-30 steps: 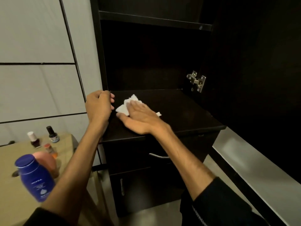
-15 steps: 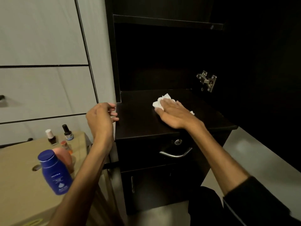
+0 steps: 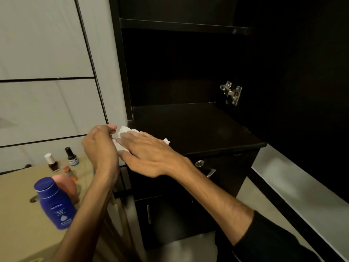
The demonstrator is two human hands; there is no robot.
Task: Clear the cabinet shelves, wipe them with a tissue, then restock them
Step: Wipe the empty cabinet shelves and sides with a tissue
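**Tissue pressed at the left corner of the dark shelf**

Head view: In the centre of the frame the right hand (image 3: pixel 151 156) is laid flat, fingers stretched out, on a white tissue (image 3: pixel 123 132). The tissue is pressed against the front left corner of the black cabinet shelf (image 3: pixel 198 127) and is partly hidden under the palm. The left hand (image 3: pixel 100 146) is cupped just beside that corner, touching the tissue's edge; whether it grips the tissue cannot be told. At the lower left, a blue lotion bottle (image 3: pixel 55 204), a pink bottle (image 3: pixel 66 184) and two small nail polish bottles (image 3: pixel 51 162) are seen on a beige table (image 3: pixel 17 224). A metal hinge (image 3: pixel 231 92) is seen at the right.
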